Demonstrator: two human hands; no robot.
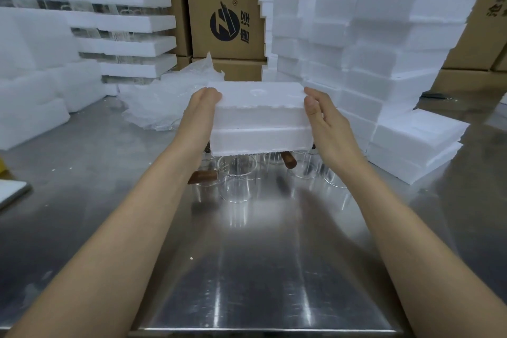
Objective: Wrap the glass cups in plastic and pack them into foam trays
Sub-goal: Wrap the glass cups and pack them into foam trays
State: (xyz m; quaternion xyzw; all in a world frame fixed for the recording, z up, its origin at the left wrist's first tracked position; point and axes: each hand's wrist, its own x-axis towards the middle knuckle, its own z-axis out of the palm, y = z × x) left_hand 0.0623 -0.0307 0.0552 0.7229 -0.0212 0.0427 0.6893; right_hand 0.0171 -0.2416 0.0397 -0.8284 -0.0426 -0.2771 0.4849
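Steel table (260, 269) below — left hand (201, 112), right hand (326, 121) flat against 2 stacked foam trays (260, 118).

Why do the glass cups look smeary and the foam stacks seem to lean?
Head view: the glass cups are blurred, light streaks glare off the steel table, and the wide-angle lens bends the foam stacks near the edge.

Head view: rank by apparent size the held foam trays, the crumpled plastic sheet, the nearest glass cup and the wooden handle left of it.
1. foam trays and plastic sheet: too alike to rank; the plastic is partly hidden.
2. glass cup
3. wooden handle
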